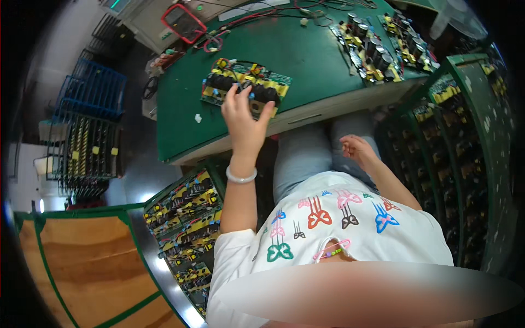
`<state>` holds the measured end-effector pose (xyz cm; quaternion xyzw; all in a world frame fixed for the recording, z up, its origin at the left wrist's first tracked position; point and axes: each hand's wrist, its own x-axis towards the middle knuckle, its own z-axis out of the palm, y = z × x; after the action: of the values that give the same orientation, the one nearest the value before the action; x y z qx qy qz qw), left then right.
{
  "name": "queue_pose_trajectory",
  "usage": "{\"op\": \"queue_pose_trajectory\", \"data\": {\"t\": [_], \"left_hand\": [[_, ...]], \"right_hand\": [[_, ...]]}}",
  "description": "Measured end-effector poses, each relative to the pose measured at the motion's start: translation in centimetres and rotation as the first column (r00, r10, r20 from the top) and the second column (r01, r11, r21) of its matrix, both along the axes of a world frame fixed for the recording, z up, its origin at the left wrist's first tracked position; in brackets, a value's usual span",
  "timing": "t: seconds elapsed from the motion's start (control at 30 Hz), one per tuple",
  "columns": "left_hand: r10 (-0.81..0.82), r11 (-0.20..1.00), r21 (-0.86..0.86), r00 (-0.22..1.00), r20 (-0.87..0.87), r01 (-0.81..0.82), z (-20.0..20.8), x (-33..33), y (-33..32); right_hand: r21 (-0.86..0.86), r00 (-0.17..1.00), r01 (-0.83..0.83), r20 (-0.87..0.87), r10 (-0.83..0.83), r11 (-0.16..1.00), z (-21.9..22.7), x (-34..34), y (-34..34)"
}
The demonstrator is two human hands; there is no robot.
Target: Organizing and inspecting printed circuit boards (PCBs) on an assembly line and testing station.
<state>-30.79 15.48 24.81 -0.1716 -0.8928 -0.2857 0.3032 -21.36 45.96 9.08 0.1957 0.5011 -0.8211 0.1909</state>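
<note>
A green circuit board (220, 82) crowded with black coils, yellow parts and wires is at the left part of the green workbench, close to its front edge. My left hand (245, 115) reaches over the board's near side, thumb and fingers closed around parts on it. The fingers cover some of those parts. Over my lap, below the bench edge, my right hand (356, 148) is raised with its fingers curled in. Whether something small lies inside them is hidden. A white bangle (241, 175) circles my left wrist.
More circuit boards (372, 53) stand at the bench's right. A red-rimmed multimeter (185, 23) and cables lie at the back. Racks full of boards flank me at right (437, 142) and lower left (183, 229). A small white scrap (198, 117) lies left of the board.
</note>
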Motion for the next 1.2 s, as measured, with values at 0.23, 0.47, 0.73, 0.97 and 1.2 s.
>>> {"op": "queue_pose_trajectory", "data": {"t": [0.23, 0.47, 0.73, 0.97, 1.2], "left_hand": [[-0.777, 0.285, 0.644, 0.565, -0.279, 0.71, 8.3, 6.2, 2.3], [-0.893, -0.372, 0.835, 0.09, -0.441, 0.406, 13.9, 12.7, 5.3], [-0.823, -0.542, 0.822, 0.088, -0.561, 0.177, 14.4, 15.9, 8.1], [-0.718, -0.689, 0.721, -0.213, -0.662, 0.081, 13.8, 17.8, 7.4], [-0.544, -0.798, 0.602, -0.412, -0.731, -0.015, 12.5, 10.4, 9.0]], "right_hand": [[0.781, 0.809, 0.11, -0.429, 0.401, 0.614, 4.2, 0.2, 3.4], [0.881, 0.631, 0.43, -0.449, 0.632, 0.197, -3.0, 1.9, -0.2], [0.869, 0.711, 0.39, -0.494, 0.5, 0.303, -2.7, 0.8, 1.4], [0.869, 0.769, 0.414, -0.493, 0.407, 0.271, -3.3, 0.5, 1.5], [0.885, 0.784, 0.395, -0.464, 0.412, 0.247, -3.4, 0.0, 2.7]]}}
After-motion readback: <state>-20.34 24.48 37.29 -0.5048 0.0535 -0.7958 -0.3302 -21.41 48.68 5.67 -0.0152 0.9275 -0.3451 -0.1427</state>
